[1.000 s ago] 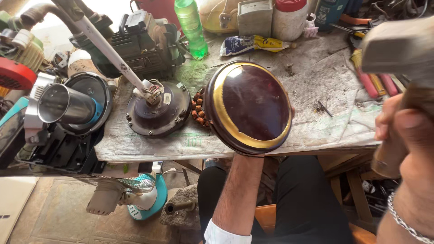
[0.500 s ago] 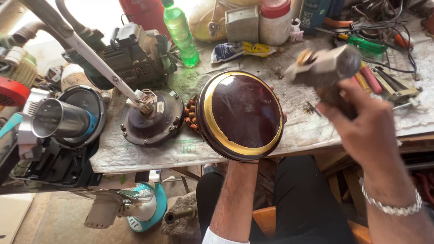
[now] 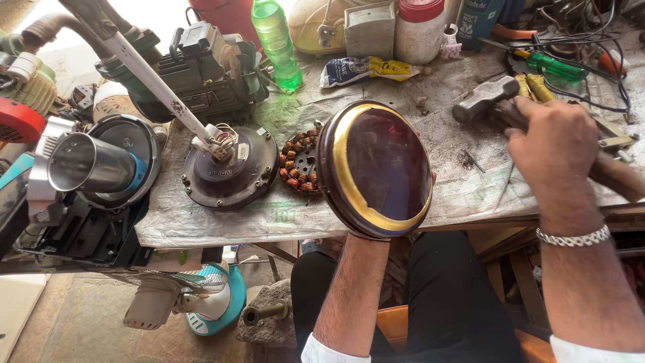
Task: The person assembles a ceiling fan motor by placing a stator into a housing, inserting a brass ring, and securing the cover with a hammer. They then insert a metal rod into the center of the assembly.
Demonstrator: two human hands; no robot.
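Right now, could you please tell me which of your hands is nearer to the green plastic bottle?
Left. The left hand is hidden behind the round maroon cover, below the green plastic bottle; the right hand, gripping the hammer, is far off to its right.

Repair workshop: cluttered bench (image 3: 282, 218) w/ motors (image 3: 201, 67), hammer (image 3: 487, 97), tools.

Single head-worn view, steeply downward, close over cluttered workbench (image 3: 222, 225) and lap.
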